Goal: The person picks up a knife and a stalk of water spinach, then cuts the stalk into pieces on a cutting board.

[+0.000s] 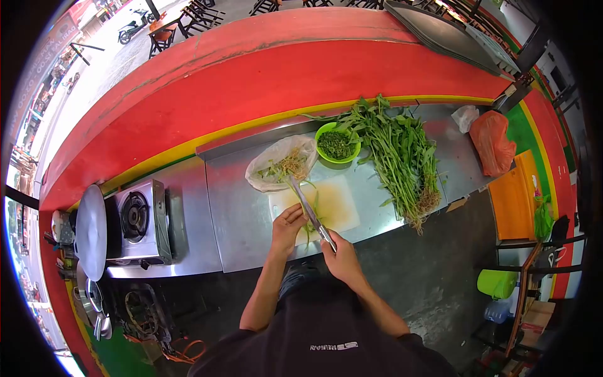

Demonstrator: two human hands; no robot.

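Observation:
My right hand [342,256] grips the handle of a large knife [306,205], its blade slanting up and left over a pale, yellow-stained cutting board [344,196]. Left of the knife, my left hand [289,227] has its fingers bent around a green vegetable stalk [308,230], partly hidden by the hand and blade. Beyond the board's far left corner sits a clear plastic bag [259,166] with root ends and trimmings [293,164] in it. A lime-green bowl [339,164] holds chopped greens [336,144]. To the right lies a big pile of leafy stalks [396,147], roots toward me.
A gas stove [134,217] and a large round pan lid or wok [92,232] stand at the left end of the steel counter [235,235]. A red plastic bag [492,143] is at the right end. A red wall [251,85] runs along the back.

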